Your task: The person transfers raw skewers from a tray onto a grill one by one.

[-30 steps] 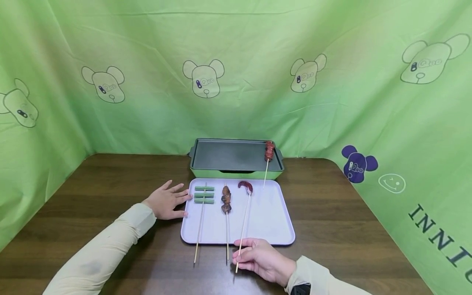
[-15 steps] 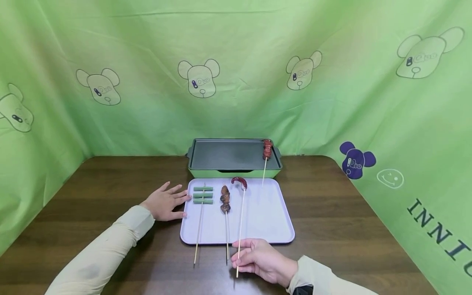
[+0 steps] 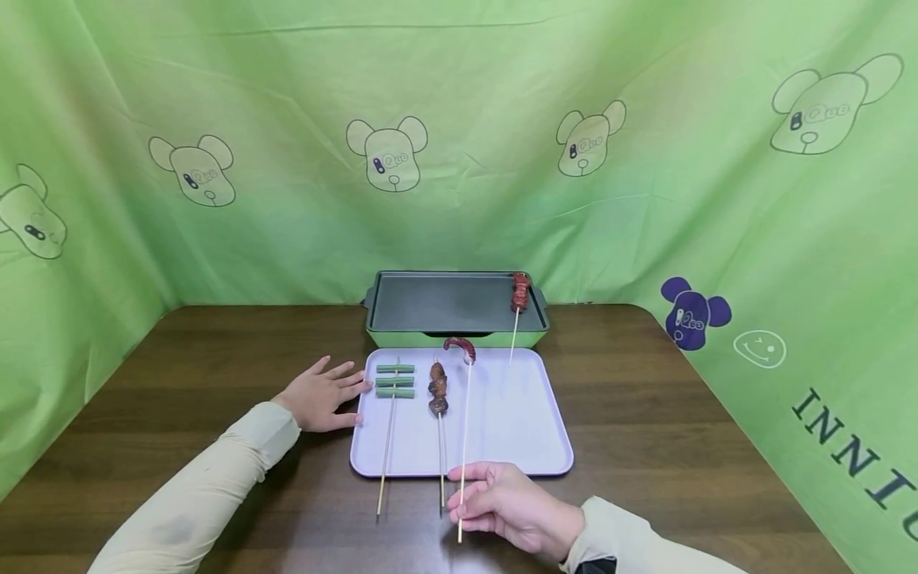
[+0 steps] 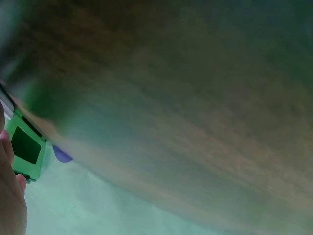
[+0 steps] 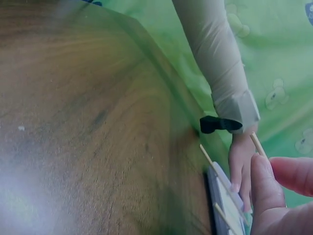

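Note:
My right hand (image 3: 502, 506) pinches the lower end of a wooden skewer (image 3: 465, 446) between thumb and fingers. At its far end a dark red curled piece like an octopus tentacle (image 3: 461, 348) overlaps the tray's far rim in the head view. In the right wrist view, the stick's end (image 5: 258, 145) pokes out past the thumb. Fingers spread, my left hand (image 3: 320, 395) touches the left rim of the white tray (image 3: 516, 414). On that tray lie a skewer of green bean pieces (image 3: 395, 382) and one of browned meat chunks (image 3: 438, 388).
Behind the tray stands a green grill with a dark flat plate (image 3: 445, 299). A red meat skewer (image 3: 520, 292) lies at its right end, its stick hanging over the front edge. A green printed curtain (image 3: 459, 231) hangs behind the wooden table (image 3: 645, 446).
The tentacle skewer has swung left and a little farther away, its tip moving from the tray toward the grill's front. The left hand stays at the tray's rim. The head view has shifted slightly.

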`<state>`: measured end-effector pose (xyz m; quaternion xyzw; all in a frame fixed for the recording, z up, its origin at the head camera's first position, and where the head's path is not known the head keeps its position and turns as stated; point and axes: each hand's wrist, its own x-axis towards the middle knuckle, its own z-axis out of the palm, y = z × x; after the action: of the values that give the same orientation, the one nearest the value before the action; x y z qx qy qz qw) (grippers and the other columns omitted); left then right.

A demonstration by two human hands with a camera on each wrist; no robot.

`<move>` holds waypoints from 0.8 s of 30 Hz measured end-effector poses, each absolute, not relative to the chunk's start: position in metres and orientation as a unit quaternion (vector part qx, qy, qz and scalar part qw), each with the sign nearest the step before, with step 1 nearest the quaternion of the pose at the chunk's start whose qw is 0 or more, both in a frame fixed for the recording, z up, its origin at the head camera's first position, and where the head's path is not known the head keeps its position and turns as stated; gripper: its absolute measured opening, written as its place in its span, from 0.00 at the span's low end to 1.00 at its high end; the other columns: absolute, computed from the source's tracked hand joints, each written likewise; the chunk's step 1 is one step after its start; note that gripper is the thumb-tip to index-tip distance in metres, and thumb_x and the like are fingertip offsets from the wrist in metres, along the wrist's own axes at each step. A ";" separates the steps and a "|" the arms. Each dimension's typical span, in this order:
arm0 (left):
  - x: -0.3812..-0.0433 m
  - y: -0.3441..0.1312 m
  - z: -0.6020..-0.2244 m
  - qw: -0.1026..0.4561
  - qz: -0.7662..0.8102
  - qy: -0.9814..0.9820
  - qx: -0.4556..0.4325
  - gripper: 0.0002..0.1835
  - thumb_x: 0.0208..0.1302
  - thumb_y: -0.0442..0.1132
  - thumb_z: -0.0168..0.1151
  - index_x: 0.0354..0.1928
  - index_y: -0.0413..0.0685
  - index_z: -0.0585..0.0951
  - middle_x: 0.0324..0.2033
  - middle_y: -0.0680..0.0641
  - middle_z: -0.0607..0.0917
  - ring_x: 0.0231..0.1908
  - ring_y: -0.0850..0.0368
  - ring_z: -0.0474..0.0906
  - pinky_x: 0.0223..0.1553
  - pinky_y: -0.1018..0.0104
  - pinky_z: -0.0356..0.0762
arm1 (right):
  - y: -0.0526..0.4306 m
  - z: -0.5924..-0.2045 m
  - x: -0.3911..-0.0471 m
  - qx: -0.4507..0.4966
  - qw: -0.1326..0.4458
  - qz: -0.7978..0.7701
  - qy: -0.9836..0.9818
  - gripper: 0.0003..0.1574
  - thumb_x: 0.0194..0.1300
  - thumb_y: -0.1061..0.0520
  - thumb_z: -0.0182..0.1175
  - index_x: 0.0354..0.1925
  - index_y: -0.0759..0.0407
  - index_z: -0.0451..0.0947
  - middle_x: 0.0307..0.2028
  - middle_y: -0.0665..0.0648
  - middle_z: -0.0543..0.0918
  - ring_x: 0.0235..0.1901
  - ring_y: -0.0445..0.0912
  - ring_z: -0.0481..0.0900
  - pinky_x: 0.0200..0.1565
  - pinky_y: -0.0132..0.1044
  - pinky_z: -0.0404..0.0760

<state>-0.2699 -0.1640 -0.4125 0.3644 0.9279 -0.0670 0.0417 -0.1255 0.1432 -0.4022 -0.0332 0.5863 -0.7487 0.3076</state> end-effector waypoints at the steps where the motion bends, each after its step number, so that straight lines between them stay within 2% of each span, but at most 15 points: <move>1: -0.270 -0.165 -0.412 0.041 -0.066 0.928 0.365 0.35 0.68 0.64 0.45 0.69 0.50 0.68 0.67 0.46 0.68 0.69 0.43 0.57 0.66 0.41 0.48 | 0.142 -0.401 -0.125 -0.034 0.309 -0.747 0.587 0.32 0.54 0.78 0.52 0.59 0.81 0.60 0.30 0.56 0.83 0.29 0.40 0.83 0.34 0.28 0.81; 19: -0.270 -0.166 -0.417 0.032 -0.064 0.927 0.369 0.35 0.68 0.63 0.46 0.68 0.49 0.69 0.66 0.46 0.69 0.69 0.45 0.59 0.65 0.40 0.49 | 0.130 -0.369 -0.137 -0.039 0.293 -0.731 0.615 0.34 0.55 0.78 0.54 0.60 0.82 0.59 0.28 0.55 0.83 0.28 0.40 0.83 0.33 0.29 0.81; 24: -0.270 -0.164 -0.414 0.037 -0.075 0.928 0.364 0.35 0.68 0.63 0.44 0.69 0.50 0.68 0.67 0.46 0.68 0.69 0.45 0.58 0.66 0.40 0.50 | 0.130 -0.363 -0.144 -0.056 0.288 -0.746 0.598 0.33 0.56 0.78 0.52 0.61 0.82 0.56 0.28 0.54 0.83 0.29 0.40 0.83 0.35 0.29 0.81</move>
<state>-0.2702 -0.1642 -0.4140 0.3637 0.9277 -0.0749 0.0371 -0.1436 0.1302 -0.3628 -0.0564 0.5979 -0.7460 0.2879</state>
